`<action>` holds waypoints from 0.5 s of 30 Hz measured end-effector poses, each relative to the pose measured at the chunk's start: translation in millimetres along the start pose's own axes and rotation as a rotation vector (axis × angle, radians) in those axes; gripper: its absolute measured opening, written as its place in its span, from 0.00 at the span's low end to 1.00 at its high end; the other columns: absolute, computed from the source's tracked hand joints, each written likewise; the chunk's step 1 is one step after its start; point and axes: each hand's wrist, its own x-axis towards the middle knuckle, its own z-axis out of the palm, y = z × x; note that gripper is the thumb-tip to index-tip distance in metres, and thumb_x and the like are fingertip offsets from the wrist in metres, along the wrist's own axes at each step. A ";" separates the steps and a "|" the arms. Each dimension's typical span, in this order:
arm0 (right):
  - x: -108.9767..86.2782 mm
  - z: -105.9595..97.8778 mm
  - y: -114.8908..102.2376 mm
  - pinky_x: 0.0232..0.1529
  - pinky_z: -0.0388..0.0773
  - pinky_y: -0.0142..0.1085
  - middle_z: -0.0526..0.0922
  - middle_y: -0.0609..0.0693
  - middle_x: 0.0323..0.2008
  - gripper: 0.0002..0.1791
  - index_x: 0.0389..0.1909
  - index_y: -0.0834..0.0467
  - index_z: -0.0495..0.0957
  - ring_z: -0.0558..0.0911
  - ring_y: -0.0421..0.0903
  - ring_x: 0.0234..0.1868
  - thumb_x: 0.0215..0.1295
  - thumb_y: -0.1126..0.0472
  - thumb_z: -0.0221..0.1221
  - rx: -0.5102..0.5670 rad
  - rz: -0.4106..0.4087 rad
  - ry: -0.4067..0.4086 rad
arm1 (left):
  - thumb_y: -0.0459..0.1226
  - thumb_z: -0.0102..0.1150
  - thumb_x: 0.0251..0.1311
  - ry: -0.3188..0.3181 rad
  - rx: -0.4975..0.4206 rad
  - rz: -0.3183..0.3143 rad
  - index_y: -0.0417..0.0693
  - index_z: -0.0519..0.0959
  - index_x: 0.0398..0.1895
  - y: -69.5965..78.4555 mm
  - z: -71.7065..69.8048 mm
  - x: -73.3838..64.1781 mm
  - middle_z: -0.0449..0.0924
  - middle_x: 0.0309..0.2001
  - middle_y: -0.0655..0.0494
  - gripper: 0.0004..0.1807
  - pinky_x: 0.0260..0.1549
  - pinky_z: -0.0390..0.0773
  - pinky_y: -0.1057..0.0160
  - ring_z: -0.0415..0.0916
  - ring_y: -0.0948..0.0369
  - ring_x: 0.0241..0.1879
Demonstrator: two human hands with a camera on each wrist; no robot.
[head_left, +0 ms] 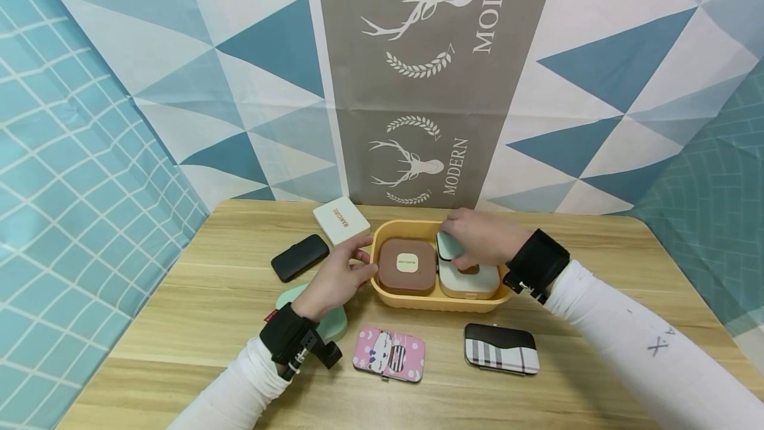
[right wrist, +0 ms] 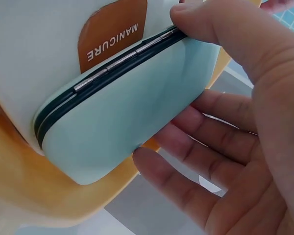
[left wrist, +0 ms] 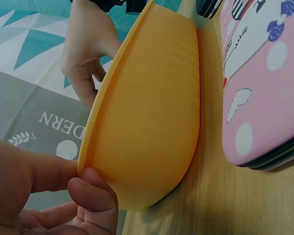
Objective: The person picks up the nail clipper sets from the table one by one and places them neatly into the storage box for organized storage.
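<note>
A yellow plastic basket [head_left: 412, 302] stands on the wooden table. My left hand [head_left: 337, 282] pinches its left rim between thumb and fingers. Inside, at the left, lies a square brown case [head_left: 408, 279] with a cream label. On the right sits a pale square manicure case [head_left: 469, 284] with a brown patch. My right hand [head_left: 486, 236] holds a small mint-green manicure case [right wrist: 108, 117] over that pale case. Thumb on the hinged edge and fingertips on the opposite edge pinch it, and it leans against the pale case in the right wrist view.
Left of the basket lie a white box [head_left: 341, 219] and a black case [head_left: 300, 258]. A green rounded case [head_left: 334, 325] is partly hidden under the left wrist. In front are a pink cat-print case [head_left: 389, 355] and a black-and-plaid case [head_left: 501, 350]. Patterned cloth hangs behind the table.
</note>
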 end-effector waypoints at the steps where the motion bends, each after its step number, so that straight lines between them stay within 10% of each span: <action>1: 0.3 0.3 -0.2 0.50 0.83 0.44 0.81 0.59 0.53 0.32 0.58 0.64 0.82 0.79 0.52 0.48 0.57 0.52 0.79 -0.005 -0.003 0.002 | 0.26 0.60 0.74 0.000 -0.001 -0.001 0.36 0.66 0.77 0.3 0.0 -0.2 0.73 0.47 0.44 0.31 0.31 0.76 0.64 0.75 0.54 0.32; 15: 3.6 0.7 -5.4 0.51 0.82 0.45 0.82 0.58 0.51 0.29 0.56 0.63 0.83 0.80 0.51 0.47 0.58 0.52 0.79 -0.062 0.003 -0.031 | 0.27 0.60 0.74 0.002 -0.002 -0.003 0.37 0.66 0.77 0.6 0.1 -1.0 0.73 0.47 0.44 0.30 0.31 0.76 0.63 0.75 0.56 0.32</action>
